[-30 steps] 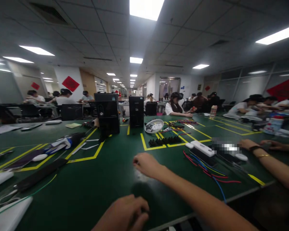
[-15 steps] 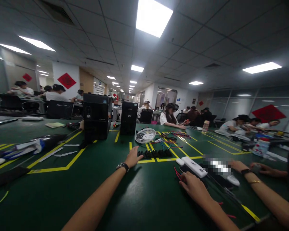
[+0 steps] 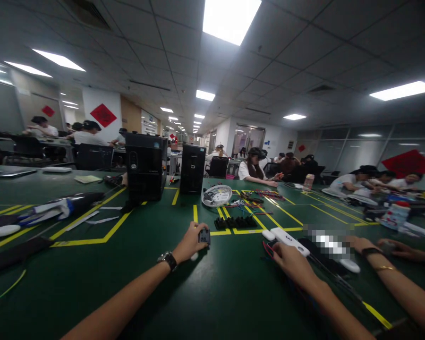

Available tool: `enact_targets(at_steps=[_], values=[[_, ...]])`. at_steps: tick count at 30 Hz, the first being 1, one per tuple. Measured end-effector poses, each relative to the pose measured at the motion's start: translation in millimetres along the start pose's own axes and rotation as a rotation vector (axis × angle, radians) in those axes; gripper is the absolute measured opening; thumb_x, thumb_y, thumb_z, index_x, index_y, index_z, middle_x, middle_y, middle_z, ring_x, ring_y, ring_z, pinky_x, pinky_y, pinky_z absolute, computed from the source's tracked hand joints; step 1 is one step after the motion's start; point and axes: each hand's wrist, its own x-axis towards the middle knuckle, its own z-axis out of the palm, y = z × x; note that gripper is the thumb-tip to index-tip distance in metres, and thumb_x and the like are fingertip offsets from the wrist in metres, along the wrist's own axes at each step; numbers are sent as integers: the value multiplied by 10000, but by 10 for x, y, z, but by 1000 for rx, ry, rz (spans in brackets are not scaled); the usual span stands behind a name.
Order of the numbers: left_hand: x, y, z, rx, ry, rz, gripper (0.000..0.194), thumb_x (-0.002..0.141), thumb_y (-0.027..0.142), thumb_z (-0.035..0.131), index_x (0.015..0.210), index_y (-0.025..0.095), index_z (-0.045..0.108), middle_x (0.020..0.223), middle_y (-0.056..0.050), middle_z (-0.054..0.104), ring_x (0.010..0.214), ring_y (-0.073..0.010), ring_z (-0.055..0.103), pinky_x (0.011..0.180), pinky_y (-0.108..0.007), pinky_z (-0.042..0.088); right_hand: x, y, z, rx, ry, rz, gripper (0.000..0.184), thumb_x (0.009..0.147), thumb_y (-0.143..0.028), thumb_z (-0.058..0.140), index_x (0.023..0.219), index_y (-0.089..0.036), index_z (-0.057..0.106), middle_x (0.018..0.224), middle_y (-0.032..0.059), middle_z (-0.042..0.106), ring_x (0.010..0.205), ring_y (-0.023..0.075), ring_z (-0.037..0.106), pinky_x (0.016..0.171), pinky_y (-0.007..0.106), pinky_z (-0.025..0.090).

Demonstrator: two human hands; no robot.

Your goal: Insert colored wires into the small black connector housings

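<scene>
My left hand [image 3: 191,243] is closed around a small black block-shaped part [image 3: 204,236] with round openings on its face, held just above the table. A row of similar black parts [image 3: 235,222] stands beyond it on the yellow tape. My right hand [image 3: 291,262] has its fingers curled around thin red and dark wires [image 3: 268,249], whose ends stick out at the fingertips. Beside those knuckles lies a white oblong device [image 3: 289,241], with a small white rounded piece [image 3: 268,234] at its left end.
A white basket [image 3: 216,195] and loose coloured wires [image 3: 265,196] lie farther back, near two black computer towers [image 3: 146,170] [image 3: 192,170]. A neighbour's hands [image 3: 363,245] are close on the right, by a blurred phone. Paper strips [image 3: 83,220] lie on the left.
My left hand has taken a black part from the row and drawn it back towards me. My right hand's fingers have closed in at the red wires. The view has shifted slightly.
</scene>
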Motion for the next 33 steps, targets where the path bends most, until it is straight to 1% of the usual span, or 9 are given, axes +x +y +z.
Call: enact_targets(at_steps=[2,5,9,13,17,21,25,29,33], values=[[-196,65,-95,-108,36,-40,443,633,183,705,1043,220,542,974,-26,495,878,-166,538,803,-294,450,124,92,-91,74,51,16,314,820,-347,419,989,-171,616,895,112,673,812,236,633,697,303,423],[-451,120,-209,-436,-33,-163,481,665,197,692,1078,218,447,797,29,508,656,-104,533,602,-227,461,469,266,-173,142,129,81,386,820,-404,352,990,-162,600,928,180,662,833,308,634,721,389,443],[-701,80,-364,-729,-4,-286,593,581,189,756,1062,222,411,864,6,525,574,-99,566,489,-221,472,1001,219,-236,209,148,140,421,808,-448,308,968,-197,605,789,182,650,695,348,625,650,465,437],[-902,69,-538,-835,105,-365,738,548,157,766,1171,256,383,1050,-60,472,546,-105,598,506,-305,521,1045,-328,-458,290,239,106,573,842,-500,248,1128,-112,557,810,234,651,652,304,617,605,435,418],[-961,21,-724,-733,252,-389,820,556,134,765,1269,258,380,1110,-94,483,700,-141,613,635,-323,528,809,-1244,-510,395,216,-108,565,863,-510,306,1186,-110,540,800,197,672,622,220,617,578,360,401],[-897,-145,-874,-515,486,-342,830,531,105,778,1270,206,416,1060,-73,554,904,-178,589,828,-315,465,529,-2203,-99,356,195,-426,430,889,-425,342,1073,-146,613,709,77,666,609,201,605,589,305,416],[-848,-358,-988,-493,609,-379,750,547,107,763,1217,152,428,1032,-85,591,933,-193,597,852,-322,448,317,-2842,531,458,255,-543,365,924,-357,340,1060,-163,617,712,51,670,598,182,612,587,272,422],[-843,-445,-1034,-508,634,-401,587,550,116,763,1062,144,476,985,-76,614,920,-192,607,833,-316,457,227,-3001,913,537,334,-580,323,925,-310,357,1062,-164,611,807,59,687,669,175,640,652,259,451],[-848,-386,-988,-573,554,-364,621,562,129,766,1075,190,422,898,-12,612,793,-148,617,725,-277,489,167,-2885,967,550,327,-574,318,925,-301,364,1073,-156,606,795,55,680,628,161,625,631,249,449]])
